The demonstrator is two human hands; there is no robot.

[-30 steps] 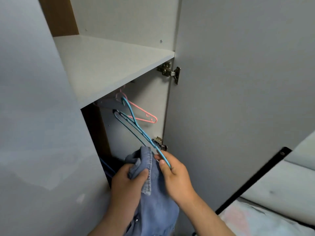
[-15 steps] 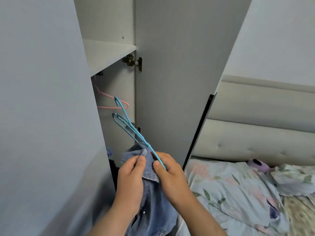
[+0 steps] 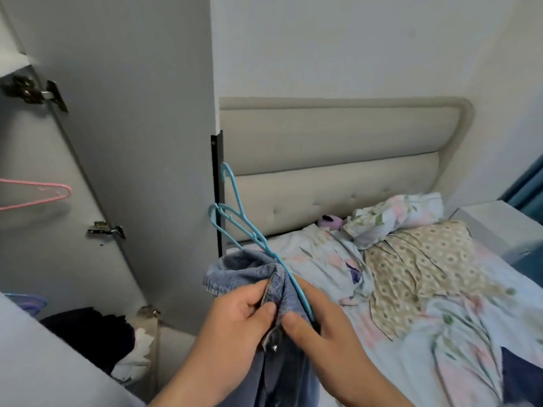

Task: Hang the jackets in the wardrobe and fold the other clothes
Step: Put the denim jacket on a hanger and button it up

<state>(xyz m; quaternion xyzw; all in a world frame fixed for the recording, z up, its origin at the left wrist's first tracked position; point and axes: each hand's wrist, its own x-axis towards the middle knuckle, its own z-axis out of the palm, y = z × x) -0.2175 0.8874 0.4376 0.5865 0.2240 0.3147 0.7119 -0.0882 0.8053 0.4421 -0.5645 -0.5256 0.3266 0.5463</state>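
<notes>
The left hand (image 3: 235, 327) pinches one jean jacket (image 3: 244, 274). The right hand (image 3: 320, 330) grips it together with one blue hanger (image 3: 235, 198). The open wardrobe door (image 3: 132, 142) stands between one pink hanger (image 3: 44, 195) and the bed (image 3: 411, 289).

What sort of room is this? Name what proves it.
Most likely a bedroom: a bed with floral sheets, a padded beige headboard, and an open grey wardrobe door beside it.
</notes>
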